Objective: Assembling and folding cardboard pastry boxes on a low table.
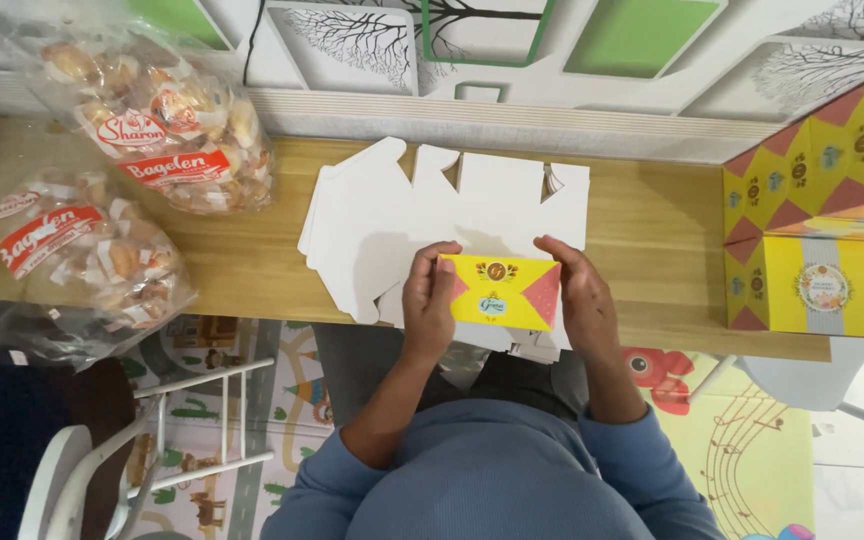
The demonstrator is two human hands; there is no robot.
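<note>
I hold a yellow cardboard panel with pink triangles (500,290) at the near edge of a wooden table (652,230). My left hand (429,298) grips its left end and my right hand (584,298) grips its right end. The panel is a folded-up part of a flat white box blank (392,225), which lies unfolded, plain side up, on a stack of similar blanks just beyond my hands.
Two clear bags of wrapped pastries (167,120) (82,265) sit at the table's left. Folded yellow and pink boxes (812,285) stand at the right edge. A white chair (132,450) and a patterned play mat (752,440) are below.
</note>
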